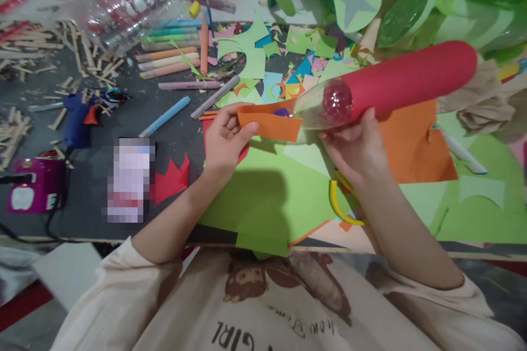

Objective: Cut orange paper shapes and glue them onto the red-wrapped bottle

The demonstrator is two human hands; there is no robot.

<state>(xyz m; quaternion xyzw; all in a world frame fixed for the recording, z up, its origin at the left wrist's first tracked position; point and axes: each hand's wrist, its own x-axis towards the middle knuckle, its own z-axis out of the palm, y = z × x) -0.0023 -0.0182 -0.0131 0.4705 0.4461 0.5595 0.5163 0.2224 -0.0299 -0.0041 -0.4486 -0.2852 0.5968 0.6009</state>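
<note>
My left hand [228,140] pinches a folded strip of orange paper [272,125] between thumb and fingers. The strip's free end lies beside the neck of a clear plastic bottle [315,104]; whether the two touch I cannot tell. Red paper [411,79] wraps the bottle's body, which tilts up to the right. Under the bottle, my right hand [358,148] grips it with the thumb on the red wrap. A small purple piece [282,112] shows at the bottle's mouth. Green paper sheets [247,186] lie below both hands.
Yellow-handled scissors [335,203] lie near my right forearm. A blue glue gun [77,120], a phone [129,181] and a purple box with a cord [37,185] are at left. Coloured sticks [173,57], paper scraps and clear bottles [140,3] fill the back; green bottles [407,11] stand back right.
</note>
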